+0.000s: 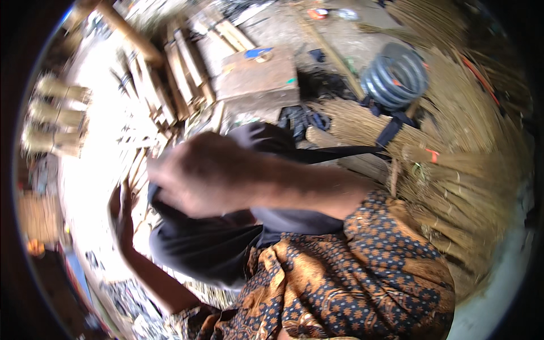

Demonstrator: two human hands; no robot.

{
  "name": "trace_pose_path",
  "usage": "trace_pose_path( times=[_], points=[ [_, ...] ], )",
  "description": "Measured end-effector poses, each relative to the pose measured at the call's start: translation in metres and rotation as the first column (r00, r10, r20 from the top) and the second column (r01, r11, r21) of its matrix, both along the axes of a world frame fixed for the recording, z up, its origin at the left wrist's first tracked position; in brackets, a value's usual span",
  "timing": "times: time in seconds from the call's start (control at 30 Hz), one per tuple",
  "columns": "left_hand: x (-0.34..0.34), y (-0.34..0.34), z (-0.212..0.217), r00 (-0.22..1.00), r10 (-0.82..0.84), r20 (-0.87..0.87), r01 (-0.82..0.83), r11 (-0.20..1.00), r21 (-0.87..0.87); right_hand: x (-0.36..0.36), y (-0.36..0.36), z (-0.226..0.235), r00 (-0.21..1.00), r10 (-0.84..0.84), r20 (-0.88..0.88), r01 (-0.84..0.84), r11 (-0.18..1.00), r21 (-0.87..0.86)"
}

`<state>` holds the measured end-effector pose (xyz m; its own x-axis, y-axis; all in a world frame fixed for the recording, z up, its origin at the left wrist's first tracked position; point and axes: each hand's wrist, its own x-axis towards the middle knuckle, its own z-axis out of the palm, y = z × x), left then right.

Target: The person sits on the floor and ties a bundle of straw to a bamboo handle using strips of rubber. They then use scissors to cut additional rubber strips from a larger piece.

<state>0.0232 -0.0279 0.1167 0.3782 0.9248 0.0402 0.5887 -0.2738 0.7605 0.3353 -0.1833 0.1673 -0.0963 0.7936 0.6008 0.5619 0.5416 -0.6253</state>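
While blurred, right hand (195, 175) on dark bag (215, 249)

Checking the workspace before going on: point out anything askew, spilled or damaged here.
Nothing is clearly damaged or spilled. The right hand grips a dark cloth bag, whose strap is stretched taut toward the straw bundles. The left hand is open beside the bag. Wooden slats lie loosely, unevenly piled; blur hides finer detail.

One head-worn fisheye view looks steeply down, very near the right hand (195, 175) and dark cloth (221, 243); straw bundles (453, 170) curve along the seemingly motion-blurred rim.
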Motion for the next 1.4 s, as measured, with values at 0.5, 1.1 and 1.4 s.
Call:
trace_pose_path(
  times=[0.5, 1.1, 1.4],
  points=[
    [0.219, -0.060, 0.050, 0.775, -0.353, 0.525, 0.580, 0.728, -0.366, 0.200, -0.070, -0.122, 0.719, -0.216, -0.661, -0.256, 0.802, -0.540],
    [0.253, -0.109, -0.013, 0.886, -0.449, 0.114, 0.438, 0.892, 0.110, 0.267, -0.032, -0.474, 0.324, -0.738, 0.592, 0.633, -0.296, -0.715],
    [0.248, -0.107, -0.017, 0.902, -0.401, 0.161, 0.393, 0.916, 0.080, 0.278, -0.035, -0.456, 0.554, -0.433, 0.711, 0.673, -0.269, -0.689]
  ],
)
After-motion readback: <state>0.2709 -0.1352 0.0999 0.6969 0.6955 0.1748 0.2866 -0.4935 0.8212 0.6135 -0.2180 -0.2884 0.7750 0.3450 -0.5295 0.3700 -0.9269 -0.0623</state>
